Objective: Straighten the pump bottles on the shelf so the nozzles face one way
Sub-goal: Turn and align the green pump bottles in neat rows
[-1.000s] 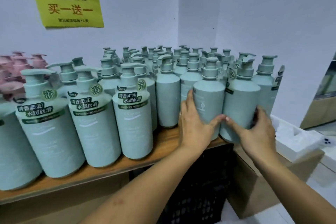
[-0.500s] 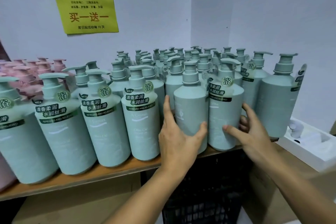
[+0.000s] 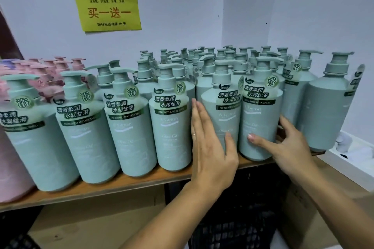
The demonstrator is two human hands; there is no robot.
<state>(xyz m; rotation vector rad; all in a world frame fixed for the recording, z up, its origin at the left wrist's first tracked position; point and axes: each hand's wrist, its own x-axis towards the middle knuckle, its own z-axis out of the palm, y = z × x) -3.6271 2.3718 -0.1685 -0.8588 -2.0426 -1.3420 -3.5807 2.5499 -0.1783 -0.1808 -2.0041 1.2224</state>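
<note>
As the right hand [image 3: 289, 147] wraps one bottle [image 3: 261, 119], seemingly to turn its nozzle [image 3: 270, 59], the left hand [image 3: 210, 147] braces the neighbouring bottle [image 3: 222, 123] with straight fingers [image 3: 199, 115].

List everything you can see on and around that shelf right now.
shelf: one, brown wood, across the view
green pump bottles: dozens, pale green, filling the shelf
gripped bottle: one, pale green, front row, near the right end
pink pump bottles: several, pink, far left of the shelf
sign: one, yellow, on the wall above
crate: one, black, under the shelf
cardboard boxes: two, brown, flanking the crate
tray: one, white, lower right past the shelf end
left grip: one hand, fingers straight beside the bottle left of the gripped one
right grip: one hand, curled round the gripped bottle
</note>
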